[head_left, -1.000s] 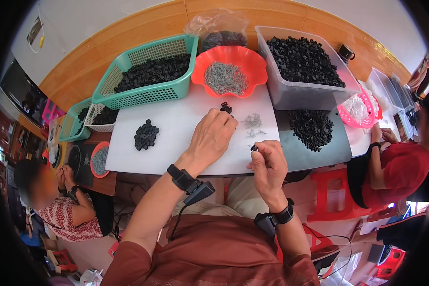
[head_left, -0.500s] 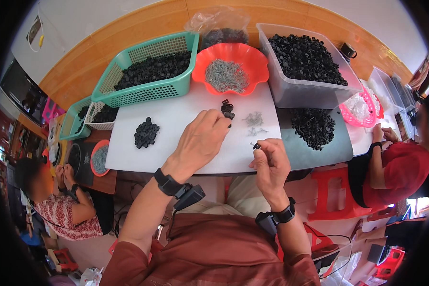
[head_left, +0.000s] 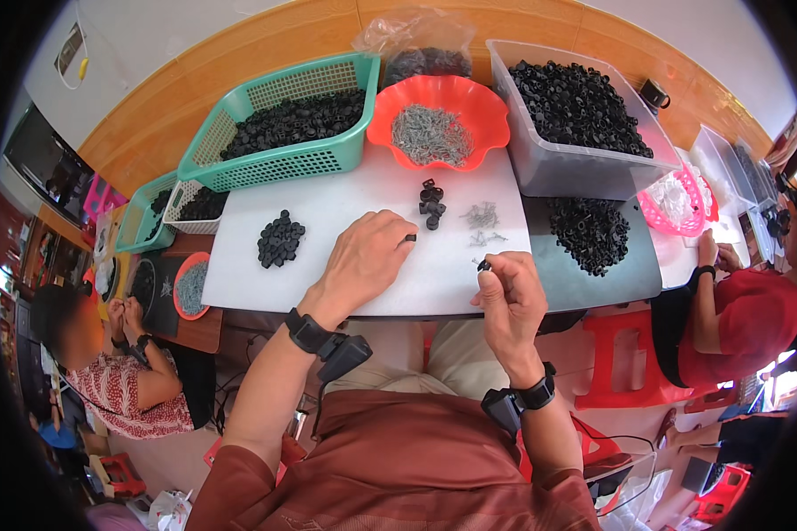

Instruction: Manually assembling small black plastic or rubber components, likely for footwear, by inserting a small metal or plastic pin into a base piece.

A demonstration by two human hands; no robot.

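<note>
My left hand [head_left: 363,265] is closed over the white board [head_left: 328,199], pinching a small black plastic part [head_left: 411,237] at its fingertips. Just beyond it lies a short row of black plastic parts [head_left: 431,205]. Over the board's near right edge, my right hand [head_left: 512,294] pinches a small black clip [head_left: 483,265] between thumb and fingers; a thin metal pin seems to poke out of it. A few loose pins or nails [head_left: 482,215] lie on the board ahead of the right hand. To the left sits a small heap of black parts [head_left: 281,239].
Behind stand a green basket [head_left: 328,157] of black parts, a red bowl [head_left: 496,133] of metal nails and a clear bin [head_left: 576,173] of black clips. A clip pile [head_left: 589,234] lies on a dark board at right. Other people work on both sides.
My left hand has drawn back from the row of black parts toward me, with a black part in its fingertips. My right hand keeps its pinch on the clip. The view has shifted slightly.
</note>
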